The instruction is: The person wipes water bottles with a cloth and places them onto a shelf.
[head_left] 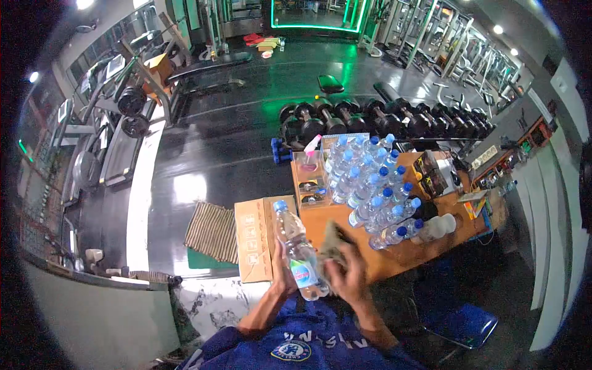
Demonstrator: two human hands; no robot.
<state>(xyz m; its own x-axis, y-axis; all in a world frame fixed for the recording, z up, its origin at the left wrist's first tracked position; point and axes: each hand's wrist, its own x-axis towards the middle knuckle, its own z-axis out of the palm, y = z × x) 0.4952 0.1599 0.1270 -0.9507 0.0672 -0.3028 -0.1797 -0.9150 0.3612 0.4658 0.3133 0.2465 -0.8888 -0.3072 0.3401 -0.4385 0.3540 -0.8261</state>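
A clear plastic water bottle [296,246] with a blue cap and a blue-white label tilts in front of my chest. My left hand [282,271] is wrapped round its left side. On the other side, my right hand [346,271] grips a greenish-brown cloth [333,240] close to the bottle; motion blurs it a little, and I cannot tell whether the cloth touches the plastic. Several similar bottles [370,179] with blue caps stand grouped on the wooden table [320,222], beyond my right hand.
An open cardboard box [253,246] is left of the bottle, beside a ribbed brown mat [211,231]. A clear box [310,179] stands at the table's left edge. White containers [438,227] sit at the right. Dumbbells [382,114] line a rack behind; a blue chair [462,325] is lower right.
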